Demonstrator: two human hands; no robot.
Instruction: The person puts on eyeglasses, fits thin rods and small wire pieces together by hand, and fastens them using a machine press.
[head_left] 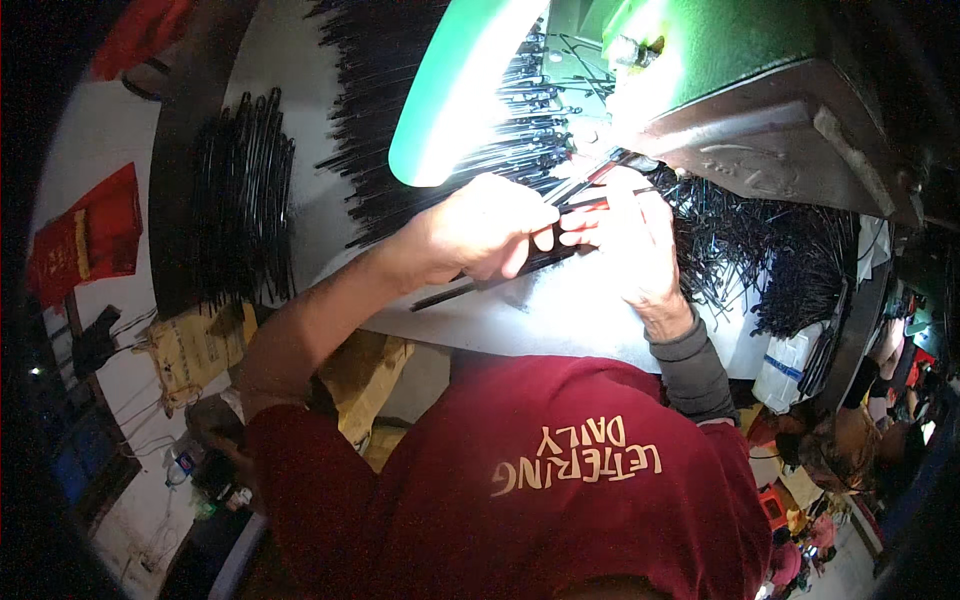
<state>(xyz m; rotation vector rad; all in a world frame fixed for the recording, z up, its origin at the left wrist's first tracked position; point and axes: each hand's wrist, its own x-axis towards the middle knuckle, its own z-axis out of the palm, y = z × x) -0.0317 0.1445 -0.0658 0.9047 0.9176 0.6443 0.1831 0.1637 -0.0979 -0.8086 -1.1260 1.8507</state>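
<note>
My left hand is closed around a small bunch of thin black rods, whose ends stick out below its wrist. Opposite it, my right hand has its thumb and fingers pinched at the upper part of the rods, close under the green machine. The rods' tips reach the brightly lit metal working point of the machine. Glare and my fingers hide exactly how the tips sit there. Behind my left hand lies a wide layer of similar black rods, side by side on the pale worktop.
A green lamp shade hangs just above my left hand. A tangled heap of black rods fills the right of the worktop. Another rod bundle lies at the left. Cardboard boxes stand below the left edge; people sit far right.
</note>
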